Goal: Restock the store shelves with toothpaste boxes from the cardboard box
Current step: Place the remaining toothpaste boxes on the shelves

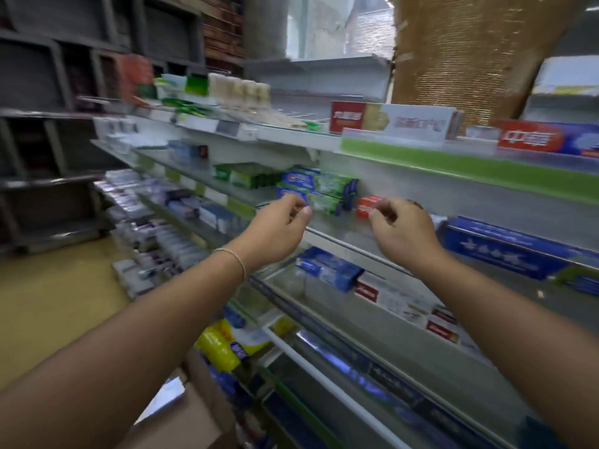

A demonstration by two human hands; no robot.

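Note:
My left hand [278,223] reaches to the middle shelf [337,236], its loosely curled fingers just in front of a stack of blue-and-green toothpaste boxes [324,192]. It holds nothing. My right hand [403,230] hovers beside it with fingers curled loosely, close to a small red toothpaste box [366,205], also holding nothing. The cardboard box [184,419] sits low at the bottom, under my left forearm. More toothpaste boxes lie on the shelf below [327,270] and on the top shelf [389,119].
A long blue box [505,251] lies on the middle shelf to the right. Yellow packages [220,348] sit on a low shelf by the cardboard box. Shelves run away to the left along a tan floor [55,296]. Dark racks [48,76] stand at far left.

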